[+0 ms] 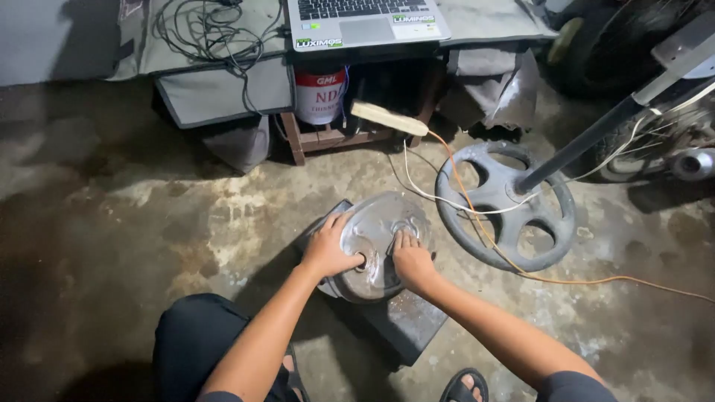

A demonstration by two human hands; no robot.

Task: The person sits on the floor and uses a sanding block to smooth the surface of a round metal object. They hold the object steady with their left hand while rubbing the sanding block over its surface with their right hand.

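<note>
A shiny round metal cover (381, 223) rests on a dark flat block (406, 320) on the concrete floor. My left hand (328, 249) lies on the cover's left side, fingers curled over its surface and thumb at its lower edge. My right hand (411, 260) presses on the cover's lower right part, fingers pointing up toward the centre. Both hands grip the cover.
A grey round fan base (500, 205) with a dark pole (588, 138) stands right of the cover. White and orange wires (477, 223) run across it. Behind are a low wooden stand (335, 138), a white bucket (319, 93), a laptop (365, 22) and cables. My knee (197, 335) is below.
</note>
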